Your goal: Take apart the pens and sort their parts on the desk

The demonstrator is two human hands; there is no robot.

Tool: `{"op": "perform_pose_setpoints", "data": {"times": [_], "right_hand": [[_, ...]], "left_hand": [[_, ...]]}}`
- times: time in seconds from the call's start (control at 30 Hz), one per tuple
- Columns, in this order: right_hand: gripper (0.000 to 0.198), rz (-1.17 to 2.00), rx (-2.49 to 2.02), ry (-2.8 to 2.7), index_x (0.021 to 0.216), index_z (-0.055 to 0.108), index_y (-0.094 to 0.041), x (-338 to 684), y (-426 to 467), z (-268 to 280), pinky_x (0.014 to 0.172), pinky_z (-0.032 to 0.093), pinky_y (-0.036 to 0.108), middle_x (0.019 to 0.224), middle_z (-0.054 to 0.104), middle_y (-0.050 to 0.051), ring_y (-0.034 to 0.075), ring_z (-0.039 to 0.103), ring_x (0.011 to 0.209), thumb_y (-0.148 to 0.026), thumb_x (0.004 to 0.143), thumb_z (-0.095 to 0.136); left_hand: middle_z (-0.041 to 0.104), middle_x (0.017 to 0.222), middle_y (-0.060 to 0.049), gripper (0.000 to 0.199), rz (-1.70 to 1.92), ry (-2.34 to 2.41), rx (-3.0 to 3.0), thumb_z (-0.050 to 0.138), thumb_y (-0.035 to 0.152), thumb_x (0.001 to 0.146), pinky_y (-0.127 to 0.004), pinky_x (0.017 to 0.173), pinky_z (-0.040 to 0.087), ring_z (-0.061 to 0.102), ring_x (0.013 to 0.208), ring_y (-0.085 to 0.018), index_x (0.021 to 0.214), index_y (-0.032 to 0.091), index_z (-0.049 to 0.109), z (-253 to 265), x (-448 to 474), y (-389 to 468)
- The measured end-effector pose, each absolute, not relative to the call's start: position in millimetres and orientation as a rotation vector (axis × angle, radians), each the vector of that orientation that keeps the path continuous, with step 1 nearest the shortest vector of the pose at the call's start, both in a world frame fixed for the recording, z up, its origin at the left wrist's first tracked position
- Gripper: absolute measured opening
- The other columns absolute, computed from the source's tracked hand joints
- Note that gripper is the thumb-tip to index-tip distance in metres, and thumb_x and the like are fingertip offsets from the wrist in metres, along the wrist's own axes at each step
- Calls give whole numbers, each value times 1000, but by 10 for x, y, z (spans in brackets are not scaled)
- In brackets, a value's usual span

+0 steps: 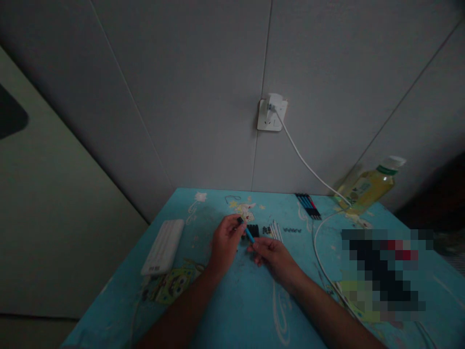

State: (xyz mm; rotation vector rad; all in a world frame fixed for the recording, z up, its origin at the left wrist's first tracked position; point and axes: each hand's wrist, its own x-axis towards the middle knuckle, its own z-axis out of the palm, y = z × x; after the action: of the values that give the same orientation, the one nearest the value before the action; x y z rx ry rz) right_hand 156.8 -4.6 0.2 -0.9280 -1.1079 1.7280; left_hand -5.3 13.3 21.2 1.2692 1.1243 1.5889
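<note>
Both my hands meet over the middle of a light blue cartoon-printed table (236, 300). My left hand (224, 242) pinches the dark upper end of a blue pen (248, 233). Holding the pen's lower end between thumb and fingers is my right hand (271, 256). The pen slants from upper left to lower right between them. Just behind the hands lie small black pen parts (253, 229), a few thin white refills (276, 230) and a short row of tiny springs (292, 230).
A white power bank (163, 246) lies at the left. A row of dark pens (308, 205) sits near the wall. A white cable (308, 167) runs from a wall charger (272, 112) across the table. A tilted yellow drink bottle (368, 186) leans at back right.
</note>
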Motion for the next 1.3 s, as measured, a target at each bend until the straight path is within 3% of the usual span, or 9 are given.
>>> {"op": "perform_pose_setpoints", "data": {"times": [0.27, 0.47, 0.6, 0.77, 0.97, 1.3], "right_hand": [[35, 1604, -1018, -1238, 99, 74, -16, 1587, -50, 60, 55, 42, 25, 89, 70, 6, 10, 55, 59, -46, 82, 70], [35, 1537, -1121, -1306, 98, 74, -15, 1585, -60, 51, 51, 36, 23, 68, 62, 0, 9, 47, 53, -45, 80, 72], [37, 1541, -1106, -1309, 101, 73, -16, 1581, -59, 47, 50, 35, 24, 69, 64, 0, 9, 48, 51, -45, 78, 73], [42, 1585, -1056, -1297, 104, 70, -17, 1577, -48, 16, 48, 37, 24, 80, 71, 4, 10, 54, 50, -50, 77, 72], [40, 1609, -1068, -1319, 101, 64, -17, 1581, -61, -14, 45, 38, 22, 85, 75, 6, 11, 61, 49, -51, 81, 66], [43, 1631, -1097, -1301, 100, 57, -18, 1567, -80, 15, 44, 35, 21, 87, 75, 7, 13, 64, 50, -55, 80, 65]], "left_hand": [[68, 98, -5, 31, 1732, 1203, 1161, 64, 39, 86, -24, 71, 52, 65, 82, -14, 110, 19, 60, 333, -195, 184], [64, 82, 0, 33, 1786, 1330, 1186, 60, 43, 87, -22, 58, 48, 58, 63, -11, 110, 18, 61, 322, -428, 322], [65, 79, -1, 26, 1565, 1630, 1526, 55, 40, 90, -24, 64, 46, 61, 68, -14, 103, 19, 64, 271, -600, 395], [70, 88, -6, 23, 1031, 2169, 1935, 46, 31, 94, -28, 76, 44, 64, 80, -19, 98, 20, 65, 205, -736, 431], [70, 85, -10, 30, 487, 2414, 2072, 39, 31, 96, -30, 70, 41, 64, 77, -22, 94, 18, 66, 137, -778, 405], [69, 91, -11, 34, 394, 2415, 2103, 39, 38, 97, -32, 74, 41, 65, 84, -24, 101, 17, 65, 107, -724, 366]]}}
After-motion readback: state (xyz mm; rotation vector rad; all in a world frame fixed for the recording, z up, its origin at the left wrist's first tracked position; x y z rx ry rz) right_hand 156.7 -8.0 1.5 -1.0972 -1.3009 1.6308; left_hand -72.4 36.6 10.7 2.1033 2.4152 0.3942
